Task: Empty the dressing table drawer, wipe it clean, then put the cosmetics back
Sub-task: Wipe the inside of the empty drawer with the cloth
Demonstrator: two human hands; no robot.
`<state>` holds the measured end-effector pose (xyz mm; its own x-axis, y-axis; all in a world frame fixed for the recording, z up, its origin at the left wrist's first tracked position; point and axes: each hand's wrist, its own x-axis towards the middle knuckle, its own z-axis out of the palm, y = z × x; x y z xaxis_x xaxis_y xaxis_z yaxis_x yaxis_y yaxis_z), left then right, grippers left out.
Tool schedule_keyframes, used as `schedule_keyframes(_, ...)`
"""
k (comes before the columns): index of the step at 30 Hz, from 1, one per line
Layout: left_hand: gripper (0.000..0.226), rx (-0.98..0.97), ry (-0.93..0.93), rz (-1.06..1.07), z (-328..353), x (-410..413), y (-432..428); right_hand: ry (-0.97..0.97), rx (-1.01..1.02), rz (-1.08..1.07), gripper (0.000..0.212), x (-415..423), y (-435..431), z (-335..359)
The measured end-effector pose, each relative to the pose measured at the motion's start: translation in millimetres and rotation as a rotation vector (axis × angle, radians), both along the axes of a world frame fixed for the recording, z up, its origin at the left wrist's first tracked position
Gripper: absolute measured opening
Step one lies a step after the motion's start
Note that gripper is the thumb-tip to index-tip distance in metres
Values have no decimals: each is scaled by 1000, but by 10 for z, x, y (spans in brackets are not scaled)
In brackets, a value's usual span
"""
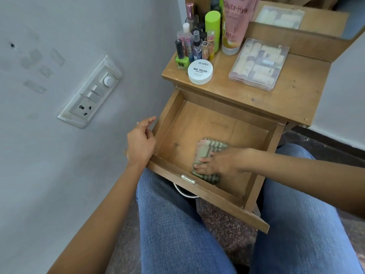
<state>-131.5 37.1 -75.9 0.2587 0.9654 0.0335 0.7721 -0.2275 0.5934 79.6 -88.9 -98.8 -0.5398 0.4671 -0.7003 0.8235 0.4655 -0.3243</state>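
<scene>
Fingers (203, 160) of the right hand (223, 162) lie straight and flat on a folded striped cloth (212, 146), pressing it against the floor of the drawer (217, 197). The cloth sits in the near half of the drawer, close to the front wall, and nothing else shows inside. The left hand (141, 143) holds the drawer at its left wall near the front corner, with the fingers curled over the rim and the thumb pointing forward. The drawer is pulled out over the person's knees in blue jeans (173, 224), and a metal handle (184, 191) hangs below its front.

On the counter (296, 91) behind the drawer stand the cosmetics. A white jar (200, 71) marked as nail polish remover is nearest the edge. A green nail polish bottle (181, 60) stands just beside it on the left. Behind them are a cluster of small bottles (194, 44), a yellow-green can (213, 28) and a pink tube (234, 26). A clear plastic box (259, 64) lies flat to the right. A switch plate (89, 91) is fixed to the wall on the left.
</scene>
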Motion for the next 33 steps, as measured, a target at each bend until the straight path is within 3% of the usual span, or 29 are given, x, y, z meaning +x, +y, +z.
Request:
schedule_keyframes(6, 45, -12, -32, -4, 27, 13, -18, 144, 226, -101, 74, -531, 607, -185)
schedule_keyframes(12, 45, 1, -24, -27, 22, 9, -12, 157, 328, -166, 71, -751, 759, -291)
schedule_keyframes(19, 47, -13, -11, -62, 46, 2, -32, 211, 324, -174, 56, -335, 938, -118)
schedule_keyframes(26, 47, 3, -11, -103, 51, -7, -26, 125, 341, -428, 56, 98, 1044, -9)
schedule_keyframes(33, 49, -19, 15, -69, 105, -17, -59, -3, 287, -568, 65, 297, 427, -65)
